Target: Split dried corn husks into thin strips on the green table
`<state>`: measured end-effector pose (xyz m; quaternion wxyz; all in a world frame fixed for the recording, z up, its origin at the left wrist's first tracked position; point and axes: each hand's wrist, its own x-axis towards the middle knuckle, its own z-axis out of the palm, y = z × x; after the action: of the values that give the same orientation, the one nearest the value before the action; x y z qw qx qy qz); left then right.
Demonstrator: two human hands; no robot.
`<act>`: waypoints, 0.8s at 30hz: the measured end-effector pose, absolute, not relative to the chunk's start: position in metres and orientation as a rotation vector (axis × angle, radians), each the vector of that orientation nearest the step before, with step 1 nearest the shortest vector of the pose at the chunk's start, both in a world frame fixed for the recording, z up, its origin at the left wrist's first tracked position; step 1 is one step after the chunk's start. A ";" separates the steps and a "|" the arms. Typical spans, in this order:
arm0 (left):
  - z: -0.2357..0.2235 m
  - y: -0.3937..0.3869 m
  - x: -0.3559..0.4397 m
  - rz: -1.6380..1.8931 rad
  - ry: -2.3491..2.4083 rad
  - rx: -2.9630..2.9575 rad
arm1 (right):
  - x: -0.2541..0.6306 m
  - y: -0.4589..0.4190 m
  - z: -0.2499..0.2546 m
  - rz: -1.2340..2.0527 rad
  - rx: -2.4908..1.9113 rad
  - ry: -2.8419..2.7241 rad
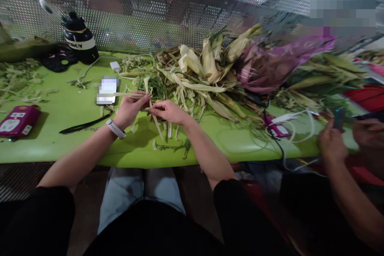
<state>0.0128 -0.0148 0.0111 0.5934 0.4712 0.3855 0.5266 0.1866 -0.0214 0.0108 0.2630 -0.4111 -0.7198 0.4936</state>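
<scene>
Over the green table (192,156), my two hands work close together. My left hand (129,109), with a white-banded watch (115,129) on its wrist, pinches pale strips of corn husk (129,95). Close beside it, my right hand (168,111) is closed, thumb and fingertips together, at another husk strip (156,123) that hangs down. A small dark thing shows between the hands; I cannot make out what it is. Just beyond lie a tuft of thin green leaves (153,86) and a heap of dry corn husks (207,62).
A phone (108,90) lies behind my left hand near a black strap (85,125). At left are a purple power socket (19,121) and a dark bottle (79,40). A purple bag (264,64) rests against the husks. At right, another person's hand (331,142) holds a phone.
</scene>
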 end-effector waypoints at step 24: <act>0.011 -0.020 0.017 1.223 0.870 0.891 | 0.146 -0.030 -0.022 0.899 -1.154 -1.872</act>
<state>0.0171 -0.0203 0.0114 0.6428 0.3913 0.3817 0.5367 0.1456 -0.0302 -0.0217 0.3735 -0.4504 -0.7310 0.3510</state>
